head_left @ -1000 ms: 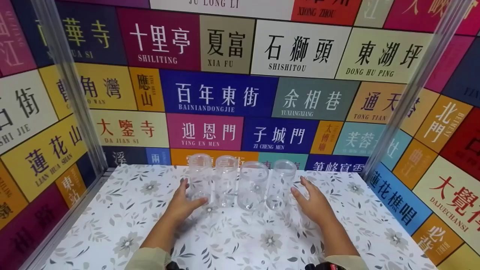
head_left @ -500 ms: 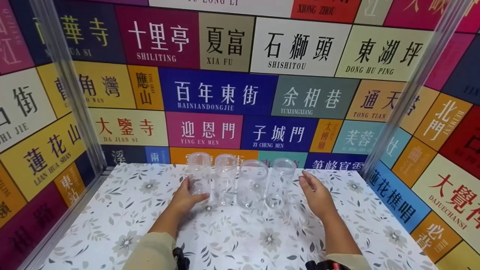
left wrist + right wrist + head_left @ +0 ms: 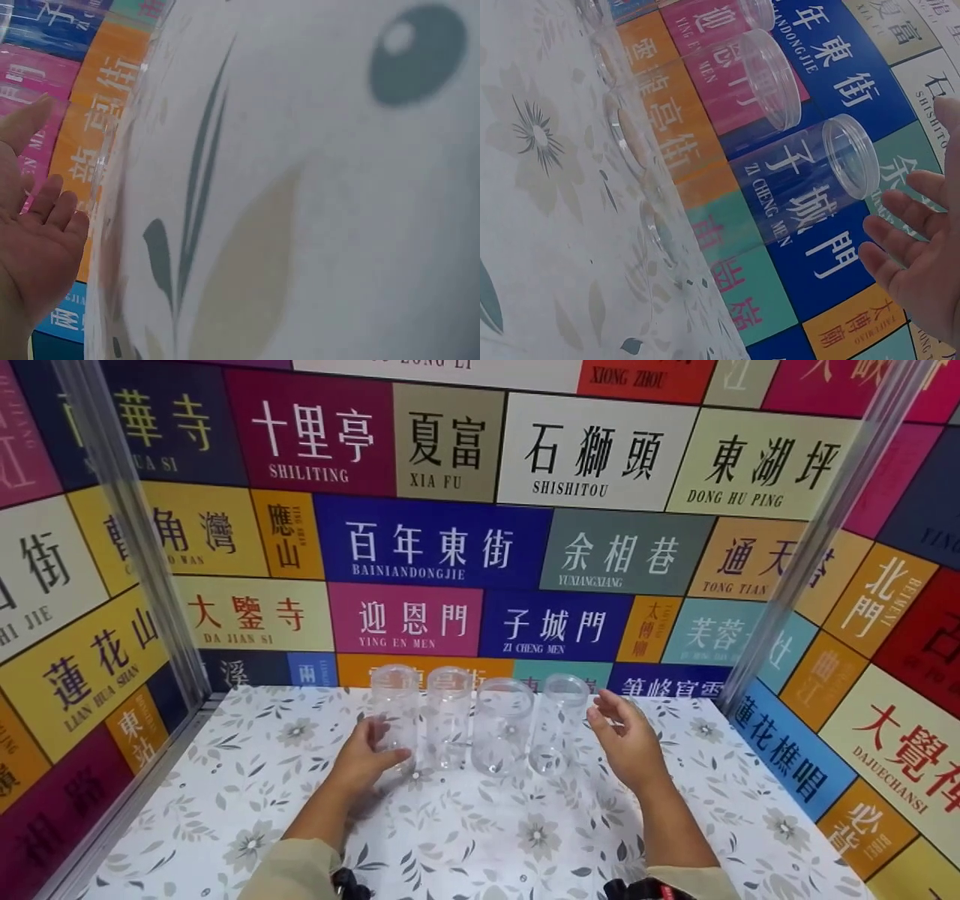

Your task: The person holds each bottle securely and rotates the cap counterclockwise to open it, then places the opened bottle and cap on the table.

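Several clear, lidless-looking plastic jars stand upright in a row on the table. The leftmost jar [image 3: 395,686] is tall and narrow, like the second jar [image 3: 450,709]. A wider jar [image 3: 503,712] stands third, and a narrow jar [image 3: 562,716] ends the row at the right. My left hand [image 3: 361,759] is beside the leftmost jar, thumb in front of its lower part and fingers at its left side; in the left wrist view this hand [image 3: 45,255] looks relaxed. My right hand [image 3: 628,741] is just right of the rightmost jar, fingers loosely bent and holding nothing.
A white table [image 3: 450,840] with a grey floral pattern lies under the jars. Behind it rises a wall of coloured panels [image 3: 427,544] with printed characters. Clear upright posts [image 3: 142,532] stand at the table's back corners.
My right hand has moved slightly up, and its fingers have shifted beside the rightmost jar. My left hand stays at the leftmost jar with little movement. The jars have kept their places.
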Action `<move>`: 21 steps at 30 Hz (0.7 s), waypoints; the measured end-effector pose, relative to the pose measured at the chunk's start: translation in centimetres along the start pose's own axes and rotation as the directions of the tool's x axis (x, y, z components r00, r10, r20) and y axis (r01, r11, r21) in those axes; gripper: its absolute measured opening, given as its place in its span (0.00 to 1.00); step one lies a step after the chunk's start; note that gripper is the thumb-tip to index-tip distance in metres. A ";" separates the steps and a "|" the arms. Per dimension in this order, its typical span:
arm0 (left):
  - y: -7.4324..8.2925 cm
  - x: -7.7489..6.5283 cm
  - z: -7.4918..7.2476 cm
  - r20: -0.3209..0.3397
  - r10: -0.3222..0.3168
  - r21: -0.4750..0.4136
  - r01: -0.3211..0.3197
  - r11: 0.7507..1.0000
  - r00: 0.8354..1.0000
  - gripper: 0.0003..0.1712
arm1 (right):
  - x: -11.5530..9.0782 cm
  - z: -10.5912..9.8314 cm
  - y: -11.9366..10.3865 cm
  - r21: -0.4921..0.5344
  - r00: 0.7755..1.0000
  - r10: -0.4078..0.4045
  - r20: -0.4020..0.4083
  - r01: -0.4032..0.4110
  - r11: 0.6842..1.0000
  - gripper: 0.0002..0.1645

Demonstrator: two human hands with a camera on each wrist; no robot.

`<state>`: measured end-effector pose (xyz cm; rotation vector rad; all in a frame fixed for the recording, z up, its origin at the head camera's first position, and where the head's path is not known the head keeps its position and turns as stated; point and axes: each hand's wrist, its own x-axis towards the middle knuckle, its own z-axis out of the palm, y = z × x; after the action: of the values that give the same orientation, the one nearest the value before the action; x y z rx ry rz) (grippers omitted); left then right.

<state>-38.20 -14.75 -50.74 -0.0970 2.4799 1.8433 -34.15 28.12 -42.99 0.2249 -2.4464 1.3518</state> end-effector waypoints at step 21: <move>2.4 -3.0 0.1 0.033 0.073 0.024 -0.074 0.997 0.997 0.47 | 0.4 2.7 -3.7 0.092 0.995 -0.095 0.024 0.092 0.992 0.34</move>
<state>-35.36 -13.91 -48.19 0.0257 2.5172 1.8243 -34.04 23.84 -41.28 0.3786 -2.3681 1.4292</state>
